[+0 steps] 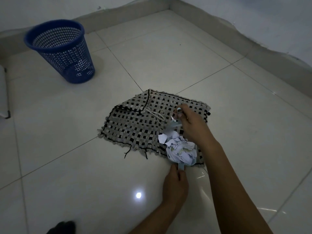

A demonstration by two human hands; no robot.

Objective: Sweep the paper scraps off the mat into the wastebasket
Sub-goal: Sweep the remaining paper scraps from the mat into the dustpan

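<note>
A woven black-and-grey mat [135, 127] lies on the tiled floor, its far left corner folded over. White paper scraps [179, 149] are heaped in a small pale blue dustpan [181, 163] at the mat's near right edge. My left hand [175, 184] grips the dustpan's handle. My right hand [190, 122] holds a small pale brush [175, 122] over the mat, just beyond the heap. The blue mesh wastebasket [60, 49] stands upright at the far left, well apart from the mat.
Glossy white floor tiles [84, 166] surround the mat. A wall skirting [219, 31] runs along the back and right. A white object's edge [4, 98] shows at the far left, and a dark shape [62, 228] at the bottom.
</note>
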